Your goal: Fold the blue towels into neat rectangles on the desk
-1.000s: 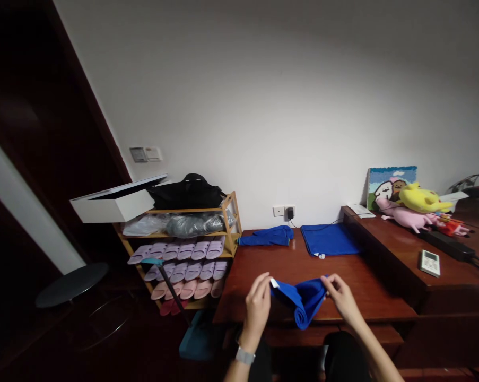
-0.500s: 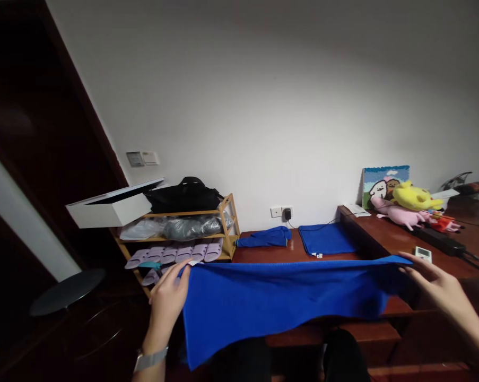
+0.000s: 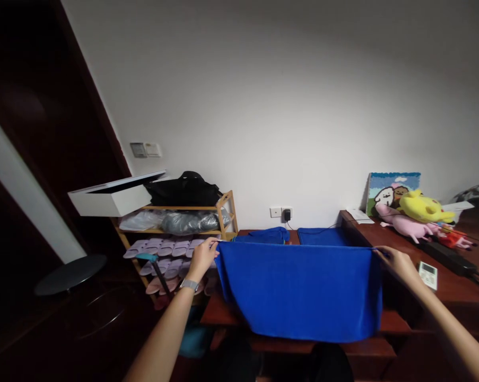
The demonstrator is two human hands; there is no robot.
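A blue towel hangs stretched between my two hands, its top edge nearly level. My left hand pinches the upper left corner, where a bit of white tag shows. The upper right corner is pinched in my right hand. Behind the towel, a crumpled blue cloth lies on the reddish-brown wooden surface, partly covered from view. To its right is a flat, folded blue cloth, whose near part is hidden by the towel.
Left stands a wooden rack with lilac slippers, a black bag and a white box. On the right-hand desk are plush toys, a white remote-like device and a black power strip. A round dark stool stands left.
Both hands have moved up and forward, away from me, and closer together. The towel now hangs straighter and covers more of the cloths behind it.
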